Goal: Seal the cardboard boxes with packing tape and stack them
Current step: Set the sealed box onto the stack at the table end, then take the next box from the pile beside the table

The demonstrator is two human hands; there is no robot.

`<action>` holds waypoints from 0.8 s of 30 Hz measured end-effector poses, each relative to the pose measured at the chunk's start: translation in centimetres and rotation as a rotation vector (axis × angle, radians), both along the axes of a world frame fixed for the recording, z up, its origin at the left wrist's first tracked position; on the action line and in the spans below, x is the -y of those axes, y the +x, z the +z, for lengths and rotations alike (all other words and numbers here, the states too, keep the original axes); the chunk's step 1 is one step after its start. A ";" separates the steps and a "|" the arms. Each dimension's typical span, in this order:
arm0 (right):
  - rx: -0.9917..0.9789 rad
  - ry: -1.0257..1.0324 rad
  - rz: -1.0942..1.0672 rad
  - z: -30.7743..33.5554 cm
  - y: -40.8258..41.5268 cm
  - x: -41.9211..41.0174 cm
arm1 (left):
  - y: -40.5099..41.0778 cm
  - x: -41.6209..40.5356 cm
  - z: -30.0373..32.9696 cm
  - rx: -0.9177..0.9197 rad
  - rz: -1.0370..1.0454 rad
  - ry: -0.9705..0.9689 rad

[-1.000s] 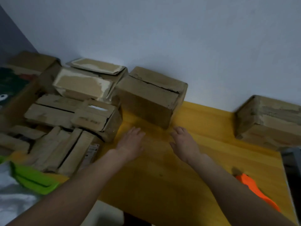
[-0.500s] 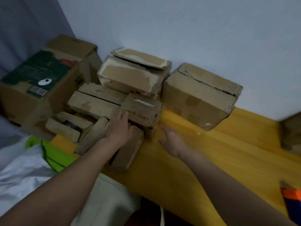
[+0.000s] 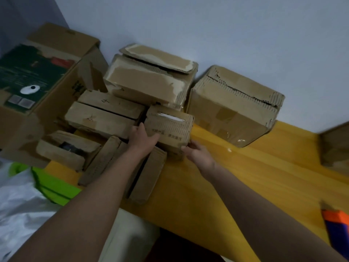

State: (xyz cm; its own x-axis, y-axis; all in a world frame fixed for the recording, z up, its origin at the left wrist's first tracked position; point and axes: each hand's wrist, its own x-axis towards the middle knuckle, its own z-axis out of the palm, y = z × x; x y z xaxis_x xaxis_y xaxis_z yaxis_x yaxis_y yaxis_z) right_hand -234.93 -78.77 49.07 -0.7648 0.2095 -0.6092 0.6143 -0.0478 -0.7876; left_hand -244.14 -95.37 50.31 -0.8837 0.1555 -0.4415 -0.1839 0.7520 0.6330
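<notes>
I'm looking down at a yellow wooden tabletop (image 3: 255,182) with a pile of worn brown cardboard boxes along the pale wall. Both my hands are on one small brown corrugated cardboard box with a white label strip on top (image 3: 170,125), which sits in the middle of the pile at the table's left part. My left hand (image 3: 143,138) grips its left near corner, thumb up on the side, fingers wrapped over the front face. My right hand (image 3: 196,152) holds the lower right corner, fingers curled under the edge. To the box's right stands a larger brown box with a torn top seam (image 3: 236,106), just beside it. Behind it, a wide flat box with peeled paper patches (image 3: 147,82) leans against the wall. Left of my hands lie two long narrow boxes (image 3: 105,114), side by side. At far left, a big carton with a dark green printed panel (image 3: 34,76). An orange and blue object (image 3: 338,225) lies at the table's right edge.
</notes>
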 end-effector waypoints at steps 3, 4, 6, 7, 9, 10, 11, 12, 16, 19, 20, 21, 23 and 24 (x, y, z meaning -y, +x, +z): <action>0.014 0.023 -0.156 0.3 1.0 -1.8 | 0.4 -1.7 -0.2 0.011 -0.065 0.007; 0.020 0.047 -0.199 0.4 1.5 -2.6 | 0.7 -2.5 -0.2 0.007 -0.103 -0.003; 0.027 0.082 -0.250 0.4 2.8 -4.1 | 1.6 -4.6 -0.2 -0.004 -0.203 -0.042; 0.032 0.095 -0.272 0.4 3.6 -4.9 | 2.1 -5.9 -0.2 -0.012 -0.250 -0.064; 0.053 0.127 -0.324 0.5 5.6 -6.6 | 3.5 -8.6 0.0 -0.007 -0.326 -0.081; 0.071 0.147 -0.352 0.4 6.7 -7.6 | 4.3 -9.9 0.0 0.006 -0.357 -0.072; 0.091 0.171 -0.382 0.4 7.8 -8.6 | 5.1 -11.1 0.0 0.029 -0.388 -0.061; 0.111 0.202 -0.410 0.3 9.0 -9.6 | 6.0 -12.1 -0.2 0.051 -0.417 -0.049; 0.169 0.292 -0.501 0.1 13.8 -13.2 | 10.5 -15.6 -1.4 0.137 -0.438 0.020; 0.203 0.349 -0.547 -0.1 17.5 -15.1 | 14.3 -17.8 -1.7 0.182 -0.462 0.051; 0.221 0.378 -0.564 -0.3 18.6 -15.7 | 15.6 -18.5 -1.7 0.190 -0.479 0.050; 0.241 0.401 -0.584 -0.3 19.6 -16.2 | 16.8 -19.1 -1.8 0.197 -0.490 0.048; 0.263 0.429 -0.610 -0.5 21.6 -17.4 | 19.3 -20.1 -1.9 0.196 -0.484 0.051; 0.269 0.440 -0.615 -0.7 22.6 -17.9 | 20.5 -20.5 -2.0 0.184 -0.472 0.044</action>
State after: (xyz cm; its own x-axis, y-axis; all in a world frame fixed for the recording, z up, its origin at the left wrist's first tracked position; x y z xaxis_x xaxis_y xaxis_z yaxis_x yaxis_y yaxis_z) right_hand -212.34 -60.92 48.39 -0.2725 0.8095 -0.5200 0.7502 -0.1596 -0.6416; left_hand -223.67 -74.85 48.32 -0.6207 0.5409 -0.5676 0.0580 0.7536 0.6547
